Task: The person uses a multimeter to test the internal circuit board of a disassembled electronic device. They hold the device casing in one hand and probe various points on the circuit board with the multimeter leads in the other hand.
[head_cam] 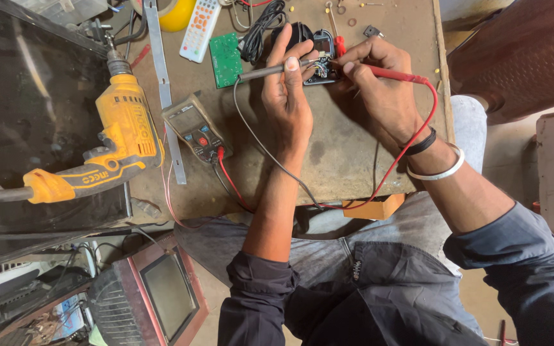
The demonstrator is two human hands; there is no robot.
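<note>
Brown, stained board forms the tabletop [347, 154], and it carries one of each item noted: one small black device [322, 61] with its casing open, one green circuit board [226, 59], one white remote control [200, 21], one multimeter [195, 128], one yellow power drill [120, 138] and one metal strip [161, 83].

Two probes are in use. The left hand [288, 96] is closed around the black probe [270, 69], thumb and fingers wrapped over its shaft, tip directed at the black device. The right hand [379, 80] pinches the red probe [392, 74] between thumb and forefinger, its tip also at the device. The right wrist bears two bands, one black and one silver.

The black device lies near the far edge of the tabletop, between the two hands, touched by the fingertips of both. The circuit board lies just beside it, towards the left edge, with the remote control farther left at the far edge. The multimeter lies near the tabletop's left edge, well apart from the hands; one red lead and one dark lead run from the probes over the near edge. The drill rests beyond the left edge on a dark panel [27, 96].
</note>
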